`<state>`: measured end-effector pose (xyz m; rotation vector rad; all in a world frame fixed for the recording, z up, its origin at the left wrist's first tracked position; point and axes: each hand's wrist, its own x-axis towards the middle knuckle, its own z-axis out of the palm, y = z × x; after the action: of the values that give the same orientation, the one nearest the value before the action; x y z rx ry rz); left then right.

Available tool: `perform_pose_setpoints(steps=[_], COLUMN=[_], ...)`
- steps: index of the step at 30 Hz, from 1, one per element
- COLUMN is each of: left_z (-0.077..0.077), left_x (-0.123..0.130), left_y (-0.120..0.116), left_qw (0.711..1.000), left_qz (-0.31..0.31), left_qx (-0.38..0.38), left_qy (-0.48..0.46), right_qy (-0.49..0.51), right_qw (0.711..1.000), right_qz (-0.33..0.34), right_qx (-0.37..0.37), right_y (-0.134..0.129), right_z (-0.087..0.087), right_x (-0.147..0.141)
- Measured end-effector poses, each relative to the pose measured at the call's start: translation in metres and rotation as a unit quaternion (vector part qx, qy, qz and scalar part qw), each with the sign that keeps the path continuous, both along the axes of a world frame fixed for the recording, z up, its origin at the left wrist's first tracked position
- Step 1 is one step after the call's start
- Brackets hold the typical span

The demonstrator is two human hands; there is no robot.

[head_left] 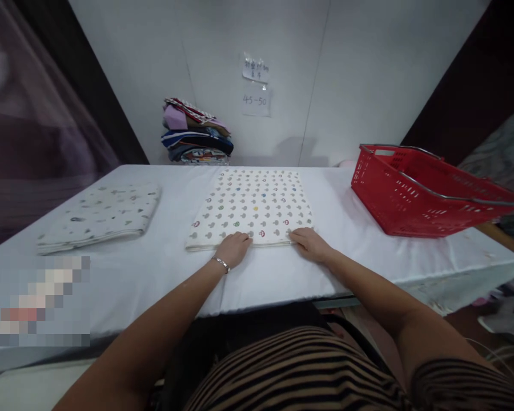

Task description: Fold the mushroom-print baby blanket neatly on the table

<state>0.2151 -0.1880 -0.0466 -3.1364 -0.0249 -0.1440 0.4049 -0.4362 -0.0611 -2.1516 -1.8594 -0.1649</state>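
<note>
A white folded cloth (257, 197) printed with small grey mushrooms and a few coloured ones lies flat in the middle of the table. My left hand (235, 248), with a metal bracelet at the wrist, grips its near edge just left of the middle. Close to the near right corner, my right hand (310, 244) holds the same edge. The fingers of both hands are curled over the fabric, and their thumbs are mostly hidden. To the left lies another folded white cloth (107, 212) with a sparse leafy print, apart from my hands.
A red plastic basket (411, 202) with metal handles stands on the right of the white-covered table (274, 277). At the back left, a stack of folded fabrics (197, 134) rests against the wall. Two paper signs (257, 101) hang there. A blurred patch covers the table's left front.
</note>
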Motion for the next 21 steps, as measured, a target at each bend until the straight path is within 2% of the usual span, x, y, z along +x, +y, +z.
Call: perform_pose_setpoints(steps=[4, 7, 15, 18, 21], left_z=[0.0, 0.004, 0.004, 0.005, 0.006], left_x=[0.004, 0.008, 0.013, 0.012, 0.008], left_y=[0.001, -0.001, -0.004, -0.005, -0.01], left_qw=[1.0, 0.999, 0.999, 0.999, 1.0], left_qz=[-0.002, 0.004, 0.016, 0.027, 0.014], left_qx=[-0.012, -0.016, 0.017, 0.031, 0.017], left_qy=[0.015, 0.033, 0.029, 0.022, 0.018], right_qy=[-0.018, -0.025, -0.078, -0.081, -0.076], right_qw=[0.997, 0.996, 0.995, 0.993, 0.991], right_qz=[-0.067, -0.075, -0.034, -0.042, -0.059], right_qx=[-0.025, -0.043, -0.043, -0.074, -0.091], right_y=[-0.03, -0.037, -0.014, -0.009, -0.014], right_z=[-0.002, 0.0, 0.008, 0.01, 0.012], right_x=[0.028, 0.038, 0.016, 0.014, 0.019])
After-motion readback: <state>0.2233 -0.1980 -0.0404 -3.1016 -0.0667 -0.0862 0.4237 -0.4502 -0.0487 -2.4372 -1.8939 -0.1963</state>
